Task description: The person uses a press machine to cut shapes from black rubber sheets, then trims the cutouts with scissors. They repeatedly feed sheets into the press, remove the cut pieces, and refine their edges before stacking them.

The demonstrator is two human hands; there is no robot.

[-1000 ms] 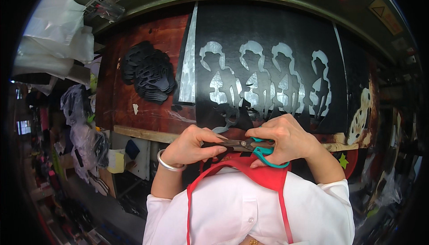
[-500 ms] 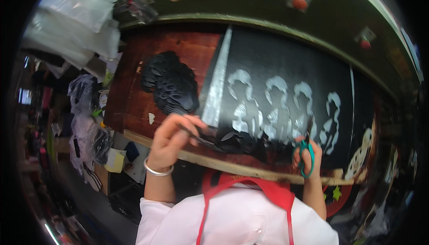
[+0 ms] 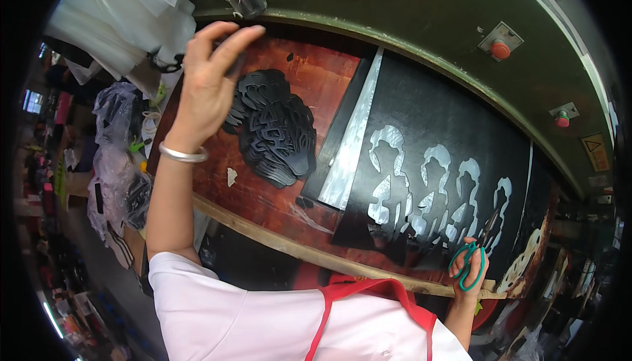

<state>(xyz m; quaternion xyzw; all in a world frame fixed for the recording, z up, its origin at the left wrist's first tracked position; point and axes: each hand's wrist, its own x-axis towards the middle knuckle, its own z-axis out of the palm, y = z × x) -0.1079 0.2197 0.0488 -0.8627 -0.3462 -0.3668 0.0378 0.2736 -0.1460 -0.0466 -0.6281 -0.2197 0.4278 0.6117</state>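
My left hand [image 3: 205,91] is raised over the table's left end, its fingers apart. A small dark scrap [image 3: 168,63] appears beside it, blurred and clear of the fingers. My right hand [image 3: 475,277] grips scissors [image 3: 482,259] with teal handles, blades pointing away from me over the sheet's right part. The black sheet [image 3: 447,104] has a row of several cut-out shapes, through which a silvery surface shows; its near edge is ragged. To the left of the sheet, near my left forearm, lies a pile of black cut pieces [image 3: 276,127].
The reddish-brown table [image 3: 329,64] has a wooden strip [image 3: 276,242] along its near edge. A green machine beam [image 3: 428,5] with push buttons crosses behind. Plastic bags [image 3: 118,143] hang at the left, and a pale perforated piece [image 3: 523,265] lies at the right end.
My left hand has swung up and left from the sheet's near edge, letting go of a dark strip. My right hand still holds the scissors. The view has shifted.
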